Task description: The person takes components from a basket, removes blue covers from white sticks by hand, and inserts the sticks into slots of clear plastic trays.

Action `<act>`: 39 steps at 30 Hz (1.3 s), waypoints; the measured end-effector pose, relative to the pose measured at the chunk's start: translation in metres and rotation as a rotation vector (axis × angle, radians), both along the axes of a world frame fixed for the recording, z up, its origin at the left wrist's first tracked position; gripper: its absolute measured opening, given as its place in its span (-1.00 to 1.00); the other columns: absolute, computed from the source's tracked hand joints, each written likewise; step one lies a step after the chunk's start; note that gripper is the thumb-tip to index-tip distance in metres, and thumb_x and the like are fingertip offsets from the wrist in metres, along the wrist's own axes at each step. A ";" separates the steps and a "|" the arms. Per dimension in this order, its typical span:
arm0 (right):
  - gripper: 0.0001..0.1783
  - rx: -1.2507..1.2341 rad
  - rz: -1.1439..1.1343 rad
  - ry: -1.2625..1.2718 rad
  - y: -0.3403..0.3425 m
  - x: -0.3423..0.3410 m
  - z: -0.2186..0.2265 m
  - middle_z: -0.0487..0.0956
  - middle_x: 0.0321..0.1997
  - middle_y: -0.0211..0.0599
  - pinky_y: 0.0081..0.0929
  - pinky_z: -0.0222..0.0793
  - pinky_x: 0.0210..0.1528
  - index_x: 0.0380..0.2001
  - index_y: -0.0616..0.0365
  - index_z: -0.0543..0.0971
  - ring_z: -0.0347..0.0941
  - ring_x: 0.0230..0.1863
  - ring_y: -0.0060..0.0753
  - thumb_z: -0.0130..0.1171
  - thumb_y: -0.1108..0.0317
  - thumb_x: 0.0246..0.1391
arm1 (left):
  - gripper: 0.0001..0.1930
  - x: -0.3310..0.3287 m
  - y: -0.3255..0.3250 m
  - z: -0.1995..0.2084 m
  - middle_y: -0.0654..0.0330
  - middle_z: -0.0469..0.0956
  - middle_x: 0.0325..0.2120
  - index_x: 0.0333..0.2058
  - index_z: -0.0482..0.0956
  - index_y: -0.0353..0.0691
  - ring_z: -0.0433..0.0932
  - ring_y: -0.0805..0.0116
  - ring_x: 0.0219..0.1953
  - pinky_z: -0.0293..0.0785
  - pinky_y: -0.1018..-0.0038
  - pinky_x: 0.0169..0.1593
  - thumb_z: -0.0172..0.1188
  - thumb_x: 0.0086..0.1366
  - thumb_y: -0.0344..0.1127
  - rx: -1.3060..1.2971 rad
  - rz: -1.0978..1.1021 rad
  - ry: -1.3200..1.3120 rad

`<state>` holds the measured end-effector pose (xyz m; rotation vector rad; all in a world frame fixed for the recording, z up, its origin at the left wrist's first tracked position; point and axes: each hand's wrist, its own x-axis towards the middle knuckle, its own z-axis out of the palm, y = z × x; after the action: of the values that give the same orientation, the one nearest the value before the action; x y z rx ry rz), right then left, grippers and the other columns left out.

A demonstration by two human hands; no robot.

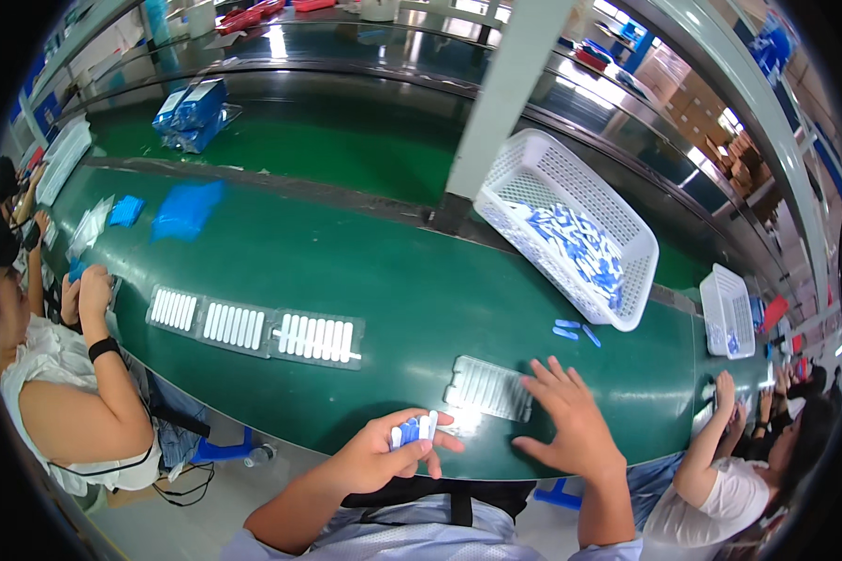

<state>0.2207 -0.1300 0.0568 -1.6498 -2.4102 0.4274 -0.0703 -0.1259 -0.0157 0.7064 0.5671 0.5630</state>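
Clear plastic tray (pixel 485 388): as it stretches sideways, it's left of the nearer, spread-fingered right hand (pixel 575 425).
Left hand (pixel 380 455): grips flat blue-and-white sticks (pixel 412 432).

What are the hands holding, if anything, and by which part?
Left hand: several blue-and-white pieces, gripped at their near ends, thumb across them. Right hand: spread, nothing visibly held.

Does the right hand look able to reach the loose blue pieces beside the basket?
Probably yes: the right hand looks empty and spread, with only green tabletop between it and the loose blue pieces.
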 end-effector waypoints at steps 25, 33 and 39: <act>-0.90 -0.496 0.010 0.818 -0.012 -0.016 -0.030 0.58 -0.57 -0.45 -0.56 0.28 -0.51 -0.27 0.15 0.65 0.40 -0.57 -0.64 0.28 0.36 0.21 | -0.44 0.040 -0.012 0.012 -0.10 0.60 -0.06 0.40 0.00 -0.24 0.53 0.55 -0.38 0.25 0.63 -0.43 -0.10 0.49 -0.51 0.111 -0.183 0.067; -0.89 -0.490 -0.078 0.827 -0.008 -0.007 -0.031 0.62 -0.54 -0.41 -0.53 0.28 -0.51 -0.30 0.16 0.64 0.40 -0.57 -0.61 0.28 0.35 0.21 | -0.42 0.034 -0.009 0.010 -0.09 0.57 0.03 0.40 0.00 -0.24 0.53 0.55 -0.39 0.31 0.63 -0.37 -0.09 0.47 -0.54 0.264 -0.186 0.220; -0.91 -0.449 -0.063 0.792 -0.006 -0.013 -0.029 0.66 -0.52 -0.43 -0.61 0.29 -0.52 -0.31 0.16 0.66 0.42 -0.59 -0.66 0.29 0.37 0.18 | -0.41 0.029 -0.004 0.008 -0.07 0.53 0.09 0.41 -0.03 -0.23 0.65 0.43 -0.27 0.37 0.61 -0.32 -0.09 0.46 -0.53 0.283 -0.255 0.279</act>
<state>0.2080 -0.1360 0.0275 -1.3133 -1.7304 1.3818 -0.0409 -0.1301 -0.0073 1.1195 0.6502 0.3093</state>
